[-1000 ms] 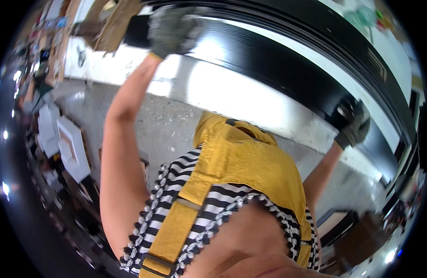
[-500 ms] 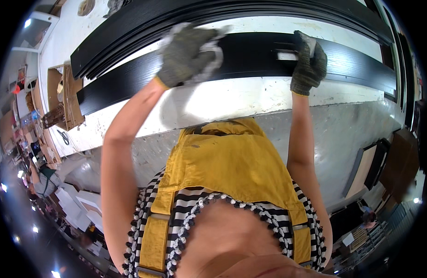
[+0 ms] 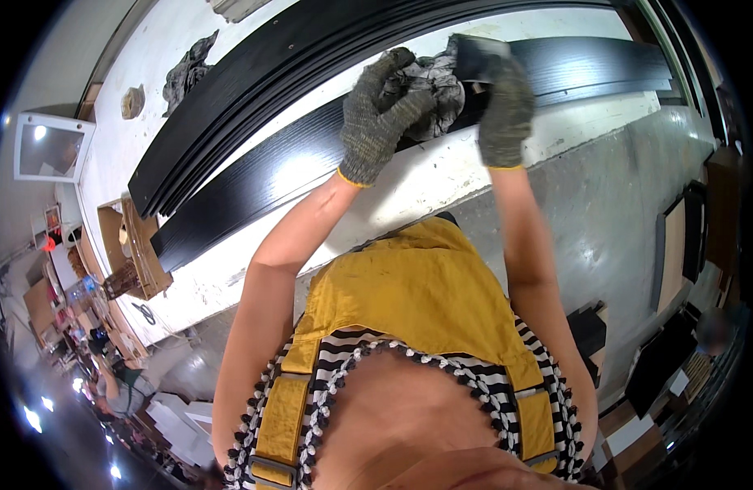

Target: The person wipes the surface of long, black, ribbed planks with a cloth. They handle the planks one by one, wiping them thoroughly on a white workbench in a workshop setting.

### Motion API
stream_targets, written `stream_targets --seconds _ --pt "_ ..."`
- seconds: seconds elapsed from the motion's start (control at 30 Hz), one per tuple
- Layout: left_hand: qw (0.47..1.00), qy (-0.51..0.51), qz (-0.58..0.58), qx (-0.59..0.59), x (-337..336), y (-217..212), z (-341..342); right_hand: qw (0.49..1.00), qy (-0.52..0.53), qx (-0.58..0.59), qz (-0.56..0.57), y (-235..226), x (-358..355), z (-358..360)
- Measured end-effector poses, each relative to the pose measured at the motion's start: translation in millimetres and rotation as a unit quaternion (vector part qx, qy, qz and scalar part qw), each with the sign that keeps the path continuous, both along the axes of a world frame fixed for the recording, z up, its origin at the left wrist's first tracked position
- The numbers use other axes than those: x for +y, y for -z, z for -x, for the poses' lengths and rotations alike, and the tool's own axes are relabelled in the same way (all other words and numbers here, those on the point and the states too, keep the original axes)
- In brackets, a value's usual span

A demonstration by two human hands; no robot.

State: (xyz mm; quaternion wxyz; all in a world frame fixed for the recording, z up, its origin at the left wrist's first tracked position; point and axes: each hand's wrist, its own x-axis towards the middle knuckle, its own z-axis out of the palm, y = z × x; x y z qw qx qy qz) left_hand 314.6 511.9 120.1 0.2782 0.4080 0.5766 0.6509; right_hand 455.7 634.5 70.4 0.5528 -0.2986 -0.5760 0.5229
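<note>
My left hand [image 3: 372, 118], in a dark grey-green knit glove, is closed on a crumpled, black-stained rag [image 3: 435, 96]. The rag lies over the middle of a long black wood-grained board [image 3: 262, 171] on a white work surface. My right hand [image 3: 507, 114], gloved alike and slightly blurred, grips a flat scraper-like tool [image 3: 474, 55] with a wide, dark blade. The blade meets the rag's right edge. My right fingers are partly hidden behind the glove's back.
Beyond the board lies a stack of black boards [image 3: 254, 77]. A dark rag [image 3: 189, 72] and a tape roll [image 3: 132, 103] sit at the far left on the white table [image 3: 221, 273]. A cardboard box [image 3: 135, 245] stands by the board's left end. Concrete floor [image 3: 589, 196] shows at right.
My left hand has moved right with the rag, and my right hand has come left, so the tool and rag now meet. The whole view has turned and shifted.
</note>
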Motion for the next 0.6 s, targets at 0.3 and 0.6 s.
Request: stream_targets --seconds 0.3,0.6 --pt "0.954 -0.098 -0.082 -0.271 -5 4 32 0.836 0.01 -0.371 -0.405 -23 -39 47" --pt "0.994 -0.069 0.088 -0.015 16 22 57 0.691 0.055 -0.577 -0.433 -6 33 7"
